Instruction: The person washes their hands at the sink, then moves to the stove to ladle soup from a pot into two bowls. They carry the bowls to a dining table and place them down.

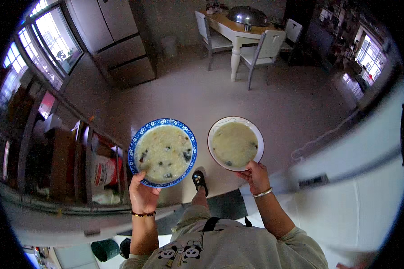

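My left hand (144, 193) grips the near rim of a blue-and-white bowl (132, 148) with a flower-patterned border. Pale porridge (165, 151) with dark pieces fills it, and my thumb lies over the edge. To the right, my right hand (256, 176) holds a smaller white bowl (261, 148) with a thin dark rim by its near edge. Smoother, soupy porridge (235, 143) with a few dark bits is inside that one. Both bowls are held level in front of me, apart from each other, above the floor.
Ahead stands a dining table (219, 25) bearing a domed metal cover (247, 16), with white chairs (262, 47) around it. A refrigerator (121, 50) is at the far left. Shelving with packages (106, 171) runs along my left, and a white door (326, 208) is at right.
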A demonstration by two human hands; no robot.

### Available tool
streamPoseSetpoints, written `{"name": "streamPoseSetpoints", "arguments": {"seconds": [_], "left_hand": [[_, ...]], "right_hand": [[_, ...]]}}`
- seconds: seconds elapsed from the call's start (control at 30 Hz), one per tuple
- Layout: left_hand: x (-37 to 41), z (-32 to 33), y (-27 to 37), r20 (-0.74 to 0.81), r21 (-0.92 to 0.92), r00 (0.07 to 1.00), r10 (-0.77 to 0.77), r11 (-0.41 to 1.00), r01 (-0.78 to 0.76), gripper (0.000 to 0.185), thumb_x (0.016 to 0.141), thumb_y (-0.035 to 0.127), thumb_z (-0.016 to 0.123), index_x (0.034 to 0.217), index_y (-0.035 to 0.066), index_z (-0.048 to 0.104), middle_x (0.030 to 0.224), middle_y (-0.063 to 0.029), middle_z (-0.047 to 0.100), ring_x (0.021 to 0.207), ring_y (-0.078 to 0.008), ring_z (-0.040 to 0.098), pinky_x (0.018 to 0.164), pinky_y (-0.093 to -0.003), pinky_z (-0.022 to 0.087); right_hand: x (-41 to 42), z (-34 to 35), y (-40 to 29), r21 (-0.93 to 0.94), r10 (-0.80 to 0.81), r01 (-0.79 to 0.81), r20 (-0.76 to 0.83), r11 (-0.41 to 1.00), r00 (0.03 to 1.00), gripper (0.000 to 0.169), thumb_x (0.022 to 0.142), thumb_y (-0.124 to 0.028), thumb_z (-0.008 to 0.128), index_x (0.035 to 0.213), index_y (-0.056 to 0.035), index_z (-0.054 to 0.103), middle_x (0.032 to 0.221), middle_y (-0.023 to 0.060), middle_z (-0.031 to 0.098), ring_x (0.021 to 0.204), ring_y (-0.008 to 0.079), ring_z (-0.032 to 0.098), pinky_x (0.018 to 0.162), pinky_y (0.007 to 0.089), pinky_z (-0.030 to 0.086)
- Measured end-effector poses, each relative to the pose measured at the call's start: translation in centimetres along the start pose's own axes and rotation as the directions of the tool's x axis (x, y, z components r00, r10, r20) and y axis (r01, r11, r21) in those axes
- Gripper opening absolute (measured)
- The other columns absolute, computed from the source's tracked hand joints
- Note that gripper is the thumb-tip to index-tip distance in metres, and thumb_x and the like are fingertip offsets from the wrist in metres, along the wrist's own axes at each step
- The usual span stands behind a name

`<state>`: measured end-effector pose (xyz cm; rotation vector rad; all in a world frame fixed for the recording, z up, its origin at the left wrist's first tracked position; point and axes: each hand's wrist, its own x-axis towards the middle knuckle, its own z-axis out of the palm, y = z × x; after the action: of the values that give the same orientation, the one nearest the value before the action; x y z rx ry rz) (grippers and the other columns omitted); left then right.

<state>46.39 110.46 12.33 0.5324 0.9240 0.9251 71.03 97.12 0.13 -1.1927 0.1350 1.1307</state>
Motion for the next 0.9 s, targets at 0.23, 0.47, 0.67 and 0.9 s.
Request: {"name": "streamPoseSetpoints", "arguments": {"seconds": [0.23, 0.47, 0.67, 0.9], "left_hand": [[0.7, -1.9, 1.0, -0.153, 0.18, 0.985, -0.076, 0.978, 0.103, 0.039, 0.072, 0.025, 0.061, 0.106, 0.009, 0.051, 0.1, -0.0032, 0.059, 0.078, -0.0172, 0.059, 0.049, -0.0249, 0.045], [1.6, -2.2, 0.0, 0.165, 0.018, 0.986, 0.021, 1.0, -0.025, 0.046, 0.074, 0.022, 0.057, 0.115, 0.005, 0.045, 0.112, -0.0071, 0.053, 0.102, -0.0237, 0.052, 0.084, -0.0357, 0.044], [2.4, -3.5, -1.3, 0.125, -0.002, 0.991, 0.052, 0.999, -0.053, 0.049, 0.075, 0.02, 0.054, 0.12, 0.004, 0.042, 0.118, -0.0103, 0.05, 0.106, -0.0271, 0.05, 0.086, -0.0406, 0.044], [0.4, -2.4, -1.3, 0.156, -0.045, 0.986, 0.06, 0.998, -0.053, 0.051, 0.076, 0.018, 0.052, 0.123, 0.003, 0.039, 0.12, -0.011, 0.048, 0.108, -0.0272, 0.048, 0.086, -0.0411, 0.045]], "right_hand": [[-2.0, -0.9, -3.6, -0.001, -0.093, 0.094, -0.138, 0.996, 0.986, 0.013, 0.076, -0.01, 0.045, 0.077, 0.0028, 0.049, 0.081, 0.0157, 0.059, 0.066, 0.0261, 0.063, 0.065, 0.0363, 0.056], [-3.5, -3.6, -3.5, 0.014, -0.115, 0.118, -0.129, 0.993, 0.985, 0.012, 0.074, -0.01, 0.045, 0.077, 0.001, 0.049, 0.08, 0.0145, 0.059, 0.073, 0.026, 0.062, 0.071, 0.0379, 0.053], [-2.3, -6.4, -3.9, 0.047, -0.217, 0.222, -0.099, 0.974, 0.971, 0.019, 0.078, -0.014, 0.046, 0.075, 0.004, 0.05, 0.079, 0.0167, 0.059, 0.069, 0.0266, 0.062, 0.065, 0.0364, 0.054], [-1.6, -8.6, -5.7, 0.109, -0.212, 0.224, -0.112, 0.968, 0.971, 0.017, 0.079, -0.016, 0.047, 0.077, 0.0012, 0.049, 0.082, 0.0172, 0.059, 0.07, 0.0262, 0.062, 0.069, 0.0369, 0.054]]}}
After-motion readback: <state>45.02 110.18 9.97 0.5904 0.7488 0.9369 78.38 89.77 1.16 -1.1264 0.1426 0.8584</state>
